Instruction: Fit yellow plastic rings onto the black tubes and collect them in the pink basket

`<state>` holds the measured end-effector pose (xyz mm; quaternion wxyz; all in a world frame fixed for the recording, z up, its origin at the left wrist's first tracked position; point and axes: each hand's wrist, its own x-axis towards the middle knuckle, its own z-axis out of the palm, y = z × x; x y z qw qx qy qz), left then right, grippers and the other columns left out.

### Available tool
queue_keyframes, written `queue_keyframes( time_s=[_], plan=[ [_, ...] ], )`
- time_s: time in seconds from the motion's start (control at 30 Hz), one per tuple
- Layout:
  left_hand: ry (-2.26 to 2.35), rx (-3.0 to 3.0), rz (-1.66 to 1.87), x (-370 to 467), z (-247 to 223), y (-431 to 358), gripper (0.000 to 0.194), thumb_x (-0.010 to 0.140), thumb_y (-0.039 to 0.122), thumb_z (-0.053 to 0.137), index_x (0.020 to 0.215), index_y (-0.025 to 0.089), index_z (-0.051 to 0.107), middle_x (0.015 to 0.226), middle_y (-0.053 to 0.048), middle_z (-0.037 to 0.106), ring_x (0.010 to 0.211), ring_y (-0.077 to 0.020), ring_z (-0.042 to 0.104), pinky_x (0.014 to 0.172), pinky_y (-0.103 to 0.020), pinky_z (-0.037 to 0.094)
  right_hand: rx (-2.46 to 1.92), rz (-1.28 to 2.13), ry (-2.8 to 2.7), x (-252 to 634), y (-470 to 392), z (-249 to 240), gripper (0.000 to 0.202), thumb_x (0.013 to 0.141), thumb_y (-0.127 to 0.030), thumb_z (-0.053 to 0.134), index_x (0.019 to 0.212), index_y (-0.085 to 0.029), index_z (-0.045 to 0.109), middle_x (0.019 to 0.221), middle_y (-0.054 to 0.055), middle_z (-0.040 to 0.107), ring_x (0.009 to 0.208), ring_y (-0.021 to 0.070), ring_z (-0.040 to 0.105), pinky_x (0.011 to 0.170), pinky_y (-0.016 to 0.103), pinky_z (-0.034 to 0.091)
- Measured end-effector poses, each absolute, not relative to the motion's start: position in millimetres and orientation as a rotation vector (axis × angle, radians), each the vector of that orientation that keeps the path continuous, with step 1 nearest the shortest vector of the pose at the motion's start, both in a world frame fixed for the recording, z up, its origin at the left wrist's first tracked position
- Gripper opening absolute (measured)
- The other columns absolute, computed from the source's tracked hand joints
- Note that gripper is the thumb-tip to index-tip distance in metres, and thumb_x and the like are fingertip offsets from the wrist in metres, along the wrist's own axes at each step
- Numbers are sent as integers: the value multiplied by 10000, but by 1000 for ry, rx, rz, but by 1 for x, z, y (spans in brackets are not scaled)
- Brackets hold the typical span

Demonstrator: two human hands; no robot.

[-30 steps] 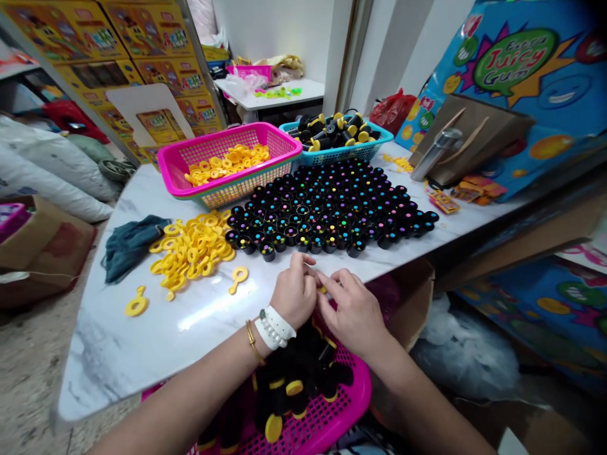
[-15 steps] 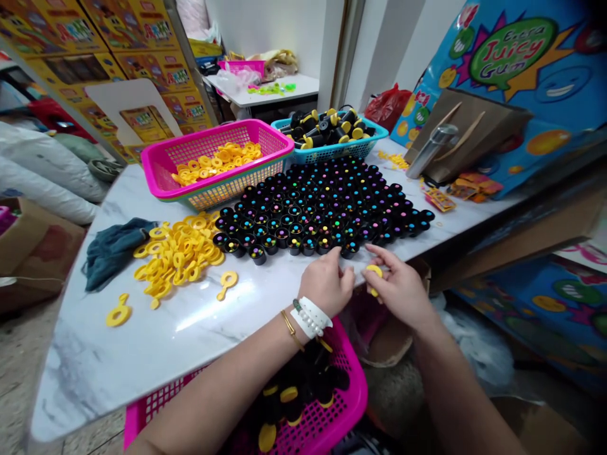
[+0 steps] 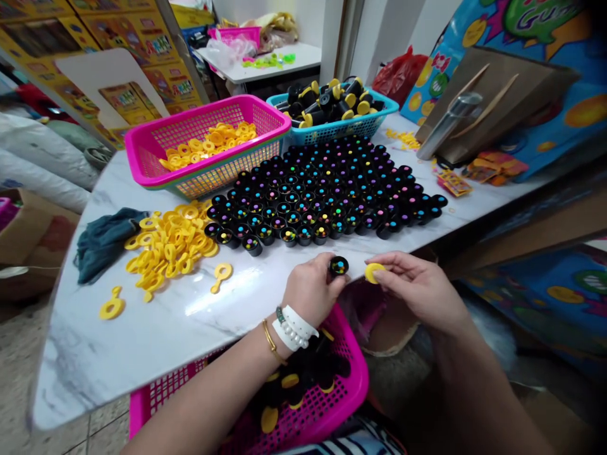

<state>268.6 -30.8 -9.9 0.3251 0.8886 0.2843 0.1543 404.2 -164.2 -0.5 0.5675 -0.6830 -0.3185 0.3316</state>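
My left hand [image 3: 310,285] is closed around a black cup [image 3: 338,266] with a blue dot and small coloured bits inside, near the table's front edge. To its right, my right hand [image 3: 417,285] pinches a round yellow cap [image 3: 375,273] between thumb and fingers. Cup and cap are apart. Behind both hands stand tightly packed open black cups [image 3: 322,183], with coloured dots in them. A heap of yellow ring-shaped pieces [image 3: 173,243] lies to the left, and one loose yellow piece [image 3: 222,277] rests nearer the middle.
A pink basket [image 3: 137,155] of yellow pieces and a blue basket [image 3: 332,129] of capped black cups stand behind. Below the table edge, another pink basket [image 3: 358,379] holds capped cups. A dark cloth [image 3: 104,240] lies left; a metal flask [image 3: 448,126] stands right.
My left hand has taken a black cup from the front row and drawn it back. My right hand has shifted slightly, and the yellow cap now faces up. The view has tilted down.
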Motion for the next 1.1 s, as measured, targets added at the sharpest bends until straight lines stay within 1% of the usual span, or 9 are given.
queue_keyframes(
  time_s=[0.07,0.27,0.4,0.53,0.63,0.83,0.97,1.03,1.1],
  plan=[
    [739,2329,373,267,-9,-30,189,784,265,674,948,171,662,670,-4,668,603,-156,614,605,-253,443,-1600,740,-850,403,-155,4,225,750,-383,743,896,-216,778,832,52,657,773,174,611,692,301,527],
    [685,2297,394,269,-11,-28,174,806,266,656,950,168,672,726,-20,688,643,-156,623,600,-244,429,-1573,825,-891,399,-123,4,322,743,-338,751,1037,-208,748,752,1,571,635,115,527,560,252,472],
    [697,2265,382,267,-8,-28,234,793,302,677,973,153,673,687,-15,676,603,-146,605,571,-237,417,-1562,966,-706,397,-117,4,333,710,-373,768,944,-149,686,550,-76,465,420,46,372,368,168,299],
    [579,2112,301,264,0,-20,307,867,391,581,1044,160,678,636,0,649,561,-122,578,534,-213,395,-1559,1090,-655,393,-122,3,344,748,-450,720,918,-174,605,439,-104,456,314,40,348,293,141,219],
    [574,2065,263,267,3,-12,372,912,467,493,934,150,687,625,-9,631,559,-113,554,515,-204,371,-1551,1101,-593,389,-123,-2,322,766,-467,699,885,-198,568,433,-95,503,268,49,360,252,134,219],
    [589,2067,293,271,0,-10,379,932,419,470,739,140,639,575,6,586,528,-90,500,513,-197,342,-1449,1010,-473,384,-120,-12,252,782,-400,693,822,-207,536,381,-110,461,236,36,296,250,120,187],
    [509,2105,372,263,-4,-16,287,902,395,540,1009,167,679,612,18,609,550,-104,528,537,-205,361,-1440,1014,-496,385,-122,-10,366,779,-410,712,1036,-224,530,412,-126,481,251,35,285,261,114,210],
    [463,2117,371,262,-8,-17,341,840,382,635,1121,190,650,623,27,618,564,-116,545,547,-209,371,-1437,960,-508,386,-124,-8,336,768,-397,731,965,-222,523,412,-128,469,259,26,269,267,108,199],
    [468,2135,368,262,-11,-17,288,808,311,671,1071,194,669,647,22,634,582,-124,552,561,-214,374,-1442,921,-524,385,-125,-5,307,761,-385,742,875,-215,514,398,-124,452,264,21,259,272,105,187]
  ],
)
